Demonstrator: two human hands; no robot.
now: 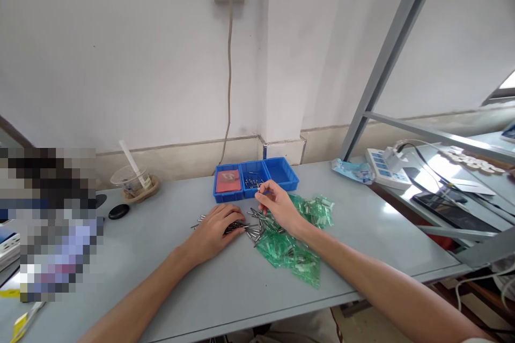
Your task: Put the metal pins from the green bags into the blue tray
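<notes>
My left hand [221, 223] curls over a heap of slim metal pins [253, 231] on the grey table, with some of them between thumb and fingers. Just in front of the blue divided tray [289, 184], my right hand [277, 204] is raised with thumb and forefinger pinched; what they hold is too small to make out. The tray's middle compartment contains small metal pins [252, 181], partly behind the right hand. Green plastic bags [287, 252] with pale and metallic pieces lie under and beside my right wrist.
The tray's left compartment holds a red card [227, 182] under clear plastic. A plastic cup [131, 178] and a black round object [119, 211] stand left. Right are a blue packet [353, 171], a power strip [386, 169] and a metal frame post [386, 59]. A blurred-out person is at far left.
</notes>
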